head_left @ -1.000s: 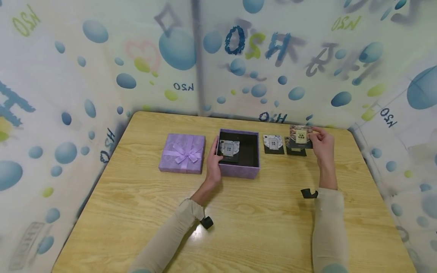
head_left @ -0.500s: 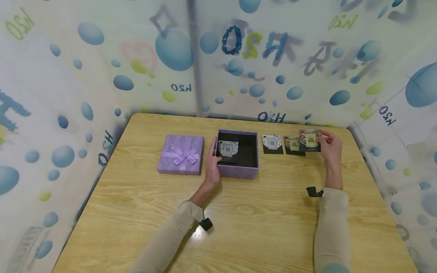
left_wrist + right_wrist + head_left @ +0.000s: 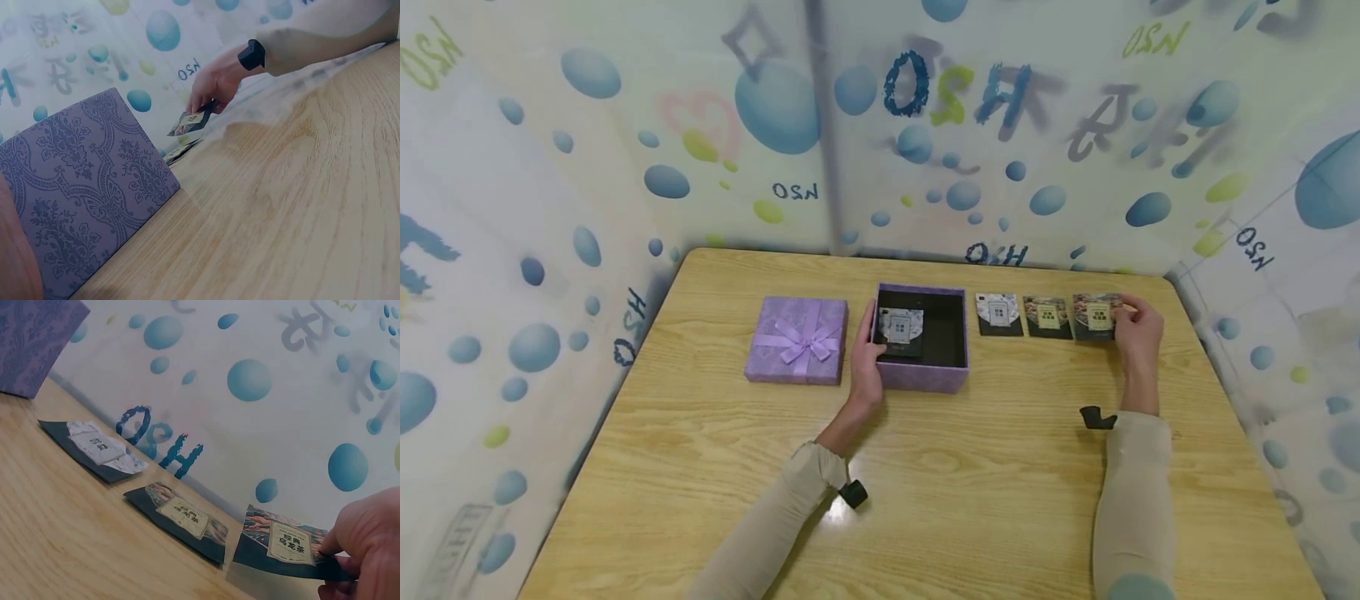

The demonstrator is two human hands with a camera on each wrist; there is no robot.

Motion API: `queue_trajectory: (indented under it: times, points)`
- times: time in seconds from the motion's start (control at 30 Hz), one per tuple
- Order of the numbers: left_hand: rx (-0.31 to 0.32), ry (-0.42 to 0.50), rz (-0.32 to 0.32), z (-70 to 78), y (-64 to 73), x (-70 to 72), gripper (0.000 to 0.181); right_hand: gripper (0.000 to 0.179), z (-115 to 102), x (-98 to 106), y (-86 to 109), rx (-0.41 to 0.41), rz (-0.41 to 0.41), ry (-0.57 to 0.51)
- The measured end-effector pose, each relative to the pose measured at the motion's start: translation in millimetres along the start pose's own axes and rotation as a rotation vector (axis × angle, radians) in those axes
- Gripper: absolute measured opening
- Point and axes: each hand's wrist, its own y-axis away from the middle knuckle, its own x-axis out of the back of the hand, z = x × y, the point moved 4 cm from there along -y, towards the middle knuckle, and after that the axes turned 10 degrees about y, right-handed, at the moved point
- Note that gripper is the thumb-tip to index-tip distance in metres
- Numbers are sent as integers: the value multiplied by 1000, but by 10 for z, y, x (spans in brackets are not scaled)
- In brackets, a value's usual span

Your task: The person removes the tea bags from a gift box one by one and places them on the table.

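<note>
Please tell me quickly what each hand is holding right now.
Left hand: holding the purple box by its side.
Right hand: pinching the rightmost packet.

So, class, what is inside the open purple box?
At least one pale-labelled packet lies on the side nearest the left hand; beside it, the box shows its black interior. Anything under the packet is covered.

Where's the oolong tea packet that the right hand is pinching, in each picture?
Head: the oolong tea packet is right of centre, at the row's right end, in the right hand.
Left wrist: the packet is just above the middle.
Right wrist: the packet is at the lower right.
Shared landmark: the purple gift box, at left in both wrist views.
</note>
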Motion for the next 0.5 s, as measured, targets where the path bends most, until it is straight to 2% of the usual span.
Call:
queue_trajectory:
  times: [0.23, 0.5]
  points:
    - [4, 8, 2, 2, -2, 9, 79, 47, 55, -55, -39, -13, -9, 70]
    - [9, 9, 1, -3, -4, 0, 79, 47, 112, -61, -86, -30, 25, 111]
